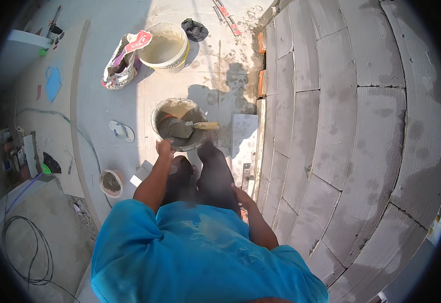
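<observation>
A mortar-crusted bucket (159, 113) stands in front of my legs with grey mix inside and a trowel (184, 129) across it, its wooden handle (206, 125) sticking out to the right. My left hand (164, 147) is closed on the near left rim of this bucket. My right hand (241, 196) hangs low against my right thigh; its fingers are mostly hidden, so I cannot tell whether they hold anything.
A pale block wall (334, 121) runs along my right, with a board (244, 127) at its foot. Beyond stand another bucket (176, 50) and a torn bag (120, 70). A sandal (121, 130), small tub (111, 184) and hose (86, 136) lie left.
</observation>
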Action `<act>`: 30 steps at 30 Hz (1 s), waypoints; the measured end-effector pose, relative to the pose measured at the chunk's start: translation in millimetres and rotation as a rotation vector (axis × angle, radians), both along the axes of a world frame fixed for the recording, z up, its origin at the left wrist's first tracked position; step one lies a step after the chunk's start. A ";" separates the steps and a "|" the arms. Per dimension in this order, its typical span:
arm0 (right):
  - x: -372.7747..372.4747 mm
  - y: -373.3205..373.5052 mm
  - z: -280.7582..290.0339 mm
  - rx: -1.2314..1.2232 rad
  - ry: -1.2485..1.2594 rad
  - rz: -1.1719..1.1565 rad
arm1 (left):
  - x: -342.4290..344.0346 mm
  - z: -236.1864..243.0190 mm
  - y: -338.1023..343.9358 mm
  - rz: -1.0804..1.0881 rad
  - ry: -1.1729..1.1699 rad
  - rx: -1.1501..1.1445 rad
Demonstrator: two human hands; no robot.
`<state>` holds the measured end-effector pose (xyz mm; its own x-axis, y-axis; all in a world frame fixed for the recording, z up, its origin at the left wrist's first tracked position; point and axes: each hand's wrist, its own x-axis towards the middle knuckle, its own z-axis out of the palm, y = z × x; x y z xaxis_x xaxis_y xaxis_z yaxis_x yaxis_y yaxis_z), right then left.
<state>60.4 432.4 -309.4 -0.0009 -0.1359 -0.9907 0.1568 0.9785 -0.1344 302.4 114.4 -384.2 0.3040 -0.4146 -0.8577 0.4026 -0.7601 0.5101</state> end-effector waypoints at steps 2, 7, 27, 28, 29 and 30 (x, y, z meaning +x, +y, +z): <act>-1.3 -59.9 2.6 0.103 -0.012 0.081 | -14.0 -42.3 -42.2 -0.039 -0.038 0.039; 32.4 -102.3 -31.0 0.057 -0.057 -0.148 | -117.4 -96.0 -149.9 -0.101 -0.060 0.015; 375.0 -257.1 -71.1 0.532 -0.118 -1.226 | -238.9 -420.7 -401.4 -1.211 -0.147 0.254; 381.4 -261.7 -67.1 0.521 -0.099 -1.252 | -233.7 -386.6 -358.7 -1.316 -0.226 0.248; 387.5 -264.5 -61.0 0.565 -0.045 -1.233 | -231.1 -352.6 -321.7 -1.415 -0.305 0.221; 392.2 -265.0 -55.4 0.600 0.009 -1.210 | -229.2 -337.0 -301.0 -1.476 -0.385 0.285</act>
<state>452.6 167.4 -364.8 0.1821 0.4054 -0.8958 0.9570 0.1360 0.2561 73.2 -186.6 -721.2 0.0000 -0.3768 -0.9263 -0.8821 -0.4364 0.1776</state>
